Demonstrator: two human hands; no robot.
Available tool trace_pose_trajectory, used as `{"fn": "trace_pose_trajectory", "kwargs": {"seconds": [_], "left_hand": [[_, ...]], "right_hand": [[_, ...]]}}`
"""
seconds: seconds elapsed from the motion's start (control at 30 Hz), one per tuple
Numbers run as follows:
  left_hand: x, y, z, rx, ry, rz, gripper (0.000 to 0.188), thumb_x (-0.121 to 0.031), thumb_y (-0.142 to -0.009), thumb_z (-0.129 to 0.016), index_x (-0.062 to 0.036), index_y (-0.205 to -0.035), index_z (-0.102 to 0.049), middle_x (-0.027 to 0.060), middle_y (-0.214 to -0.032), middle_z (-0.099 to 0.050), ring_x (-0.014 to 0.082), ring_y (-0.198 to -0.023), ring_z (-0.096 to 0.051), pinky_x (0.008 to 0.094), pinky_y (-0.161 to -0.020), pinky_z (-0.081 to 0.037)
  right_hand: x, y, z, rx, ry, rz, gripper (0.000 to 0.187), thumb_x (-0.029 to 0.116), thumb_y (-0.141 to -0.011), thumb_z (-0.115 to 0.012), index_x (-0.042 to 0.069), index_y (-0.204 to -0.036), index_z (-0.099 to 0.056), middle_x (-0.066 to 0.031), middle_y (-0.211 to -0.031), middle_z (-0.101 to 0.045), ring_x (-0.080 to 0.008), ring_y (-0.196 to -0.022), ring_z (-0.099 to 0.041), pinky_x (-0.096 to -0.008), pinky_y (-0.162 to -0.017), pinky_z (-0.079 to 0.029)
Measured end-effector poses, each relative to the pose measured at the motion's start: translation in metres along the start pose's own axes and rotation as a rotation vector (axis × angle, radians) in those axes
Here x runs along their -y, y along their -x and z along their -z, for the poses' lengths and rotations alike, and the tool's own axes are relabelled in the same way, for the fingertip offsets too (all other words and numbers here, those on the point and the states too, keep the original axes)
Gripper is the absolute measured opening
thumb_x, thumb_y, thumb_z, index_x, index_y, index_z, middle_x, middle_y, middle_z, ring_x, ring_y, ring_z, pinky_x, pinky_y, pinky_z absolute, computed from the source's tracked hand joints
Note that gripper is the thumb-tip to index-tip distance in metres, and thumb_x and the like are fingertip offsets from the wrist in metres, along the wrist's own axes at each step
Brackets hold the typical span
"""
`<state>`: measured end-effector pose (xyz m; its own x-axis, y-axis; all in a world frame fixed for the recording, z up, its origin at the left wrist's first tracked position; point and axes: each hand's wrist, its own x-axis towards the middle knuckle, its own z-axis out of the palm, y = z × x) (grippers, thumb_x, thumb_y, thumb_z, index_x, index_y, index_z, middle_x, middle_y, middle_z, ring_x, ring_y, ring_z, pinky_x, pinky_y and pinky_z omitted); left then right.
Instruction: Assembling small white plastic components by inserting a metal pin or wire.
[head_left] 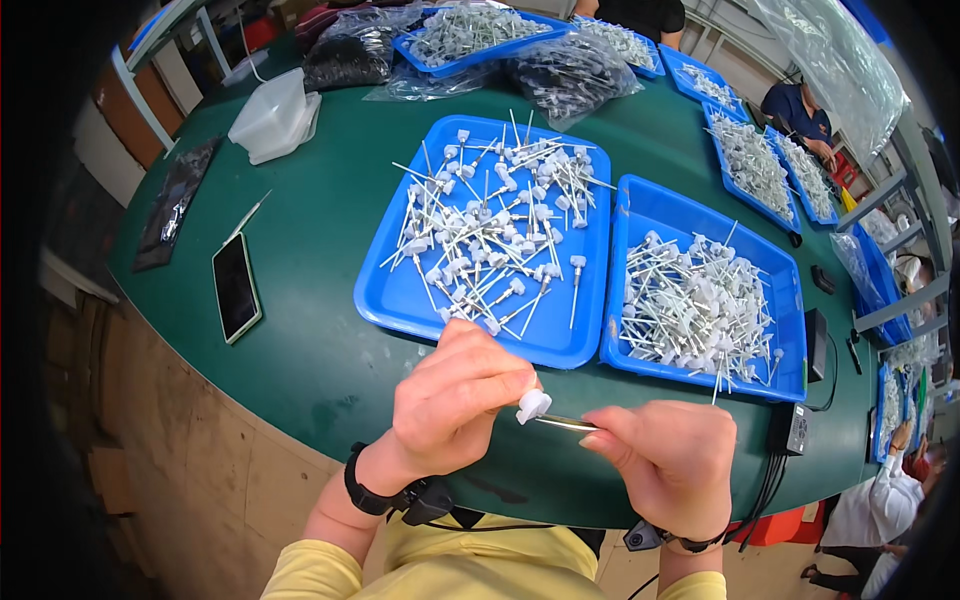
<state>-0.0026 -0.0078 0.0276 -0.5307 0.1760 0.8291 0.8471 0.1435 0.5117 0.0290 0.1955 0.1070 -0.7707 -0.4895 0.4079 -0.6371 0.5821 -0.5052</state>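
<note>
My left hand (455,400) is closed, its thumb and forefinger pinched at a small white plastic cap (534,405). A thin, shiny metal rod (566,423) runs from beside the cap into my right hand (672,462), which pinches its other end. Whether the rod is part of the capped piece or a separate tool, I cannot tell. Both hands are over the table's near edge, just in front of a blue tray (400,312) with several scattered white-capped pieces with thin stems. A second blue tray (790,365), to its right, holds a dense pile of similar pieces.
On the green table (300,400) lie a phone (236,288) and a dark plastic packet (178,205) at left. Clear plastic tubs (272,118) stand farther back. Bagged parts (572,72) and more filled trays line the far side. A black box (790,428) with cables sits at right; other people work beyond.
</note>
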Motion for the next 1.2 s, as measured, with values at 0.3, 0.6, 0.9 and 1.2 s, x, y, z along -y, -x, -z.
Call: {"fn": "trace_pose_trajectory", "kwargs": {"seconds": [0.3, 0.6, 0.9, 1.2], "left_hand": [[0.002, -0.001, -0.003, 0.023, 0.034, 0.071, 0.011, -0.001, -0.088, -0.059, -0.0045, -0.098, -0.061, 0.0099, -0.074, -0.065, 0.0188, -0.060, -0.056, 0.0315, -0.060, -0.040], [0.002, 0.002, -0.003, 0.007, 0.197, 0.209, 0.014, 0.007, -0.080, -0.063, 0.0037, -0.093, -0.061, 0.0128, -0.079, -0.065, 0.0204, -0.064, -0.060, 0.0284, -0.059, -0.046], [-0.012, 0.002, 0.002, -0.002, 0.838, 0.758, 0.010, -0.005, -0.091, -0.059, 0.0043, -0.094, -0.058, 0.0106, -0.079, -0.065, 0.0095, -0.065, -0.059, 0.0211, -0.056, -0.045], [-0.011, 0.004, 0.001, -0.076, 1.077, 0.809, 0.008, -0.005, -0.091, -0.059, 0.0027, -0.091, -0.056, 0.0111, -0.077, -0.064, 0.0080, -0.062, -0.055, 0.0211, -0.054, -0.043]], "right_hand": [[-0.014, -0.003, -0.002, 0.042, -0.228, -0.098, 0.014, 0.001, -0.071, -0.074, 0.001, -0.082, -0.065, -0.0078, -0.058, -0.055, -0.0233, -0.050, -0.054, -0.0310, -0.044, -0.040], [-0.013, -0.006, -0.003, 0.004, -0.093, -0.005, 0.015, 0.000, -0.069, -0.073, 0.002, -0.081, -0.064, -0.0069, -0.060, -0.057, -0.0215, -0.048, -0.053, -0.0296, -0.044, -0.039], [-0.016, -0.006, -0.012, -0.207, 0.306, 0.352, 0.026, 0.003, -0.059, -0.068, -0.003, -0.085, -0.066, -0.0076, -0.071, -0.061, -0.0153, -0.052, -0.053, -0.0251, -0.042, -0.037], [-0.004, -0.009, -0.019, -0.249, 0.643, 0.528, 0.020, 0.001, -0.067, -0.061, -0.005, -0.085, -0.068, -0.0088, -0.070, -0.060, -0.0150, -0.057, -0.056, -0.0204, -0.046, -0.041]]}}
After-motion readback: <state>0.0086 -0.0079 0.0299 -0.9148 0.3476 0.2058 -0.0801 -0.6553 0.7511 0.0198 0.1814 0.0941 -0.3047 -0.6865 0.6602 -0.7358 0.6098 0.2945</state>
